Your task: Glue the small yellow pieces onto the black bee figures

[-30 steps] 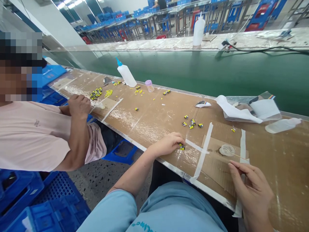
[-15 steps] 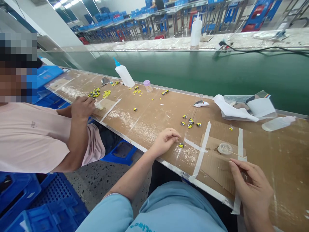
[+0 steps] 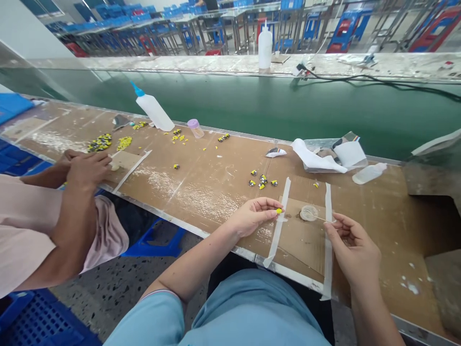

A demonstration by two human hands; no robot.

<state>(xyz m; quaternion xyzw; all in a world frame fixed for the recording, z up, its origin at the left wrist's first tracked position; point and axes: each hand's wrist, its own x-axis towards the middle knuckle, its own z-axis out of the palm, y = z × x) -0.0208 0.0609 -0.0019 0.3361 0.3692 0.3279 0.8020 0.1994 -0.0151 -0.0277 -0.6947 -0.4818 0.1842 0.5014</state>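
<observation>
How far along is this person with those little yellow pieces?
Done-looking: small yellow-and-black pieces lie grouped on the brown board. In hand: the left hand pinches a small yellow piece, the right hand a thin wooden stick beside a round clear dish. Left: loose yellow bits further along the board.

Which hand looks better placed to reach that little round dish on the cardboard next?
Probably the right hand: its fingers hold a thin stick whose tip reaches the round dish. The left hand is pinching a small yellow piece.
</observation>
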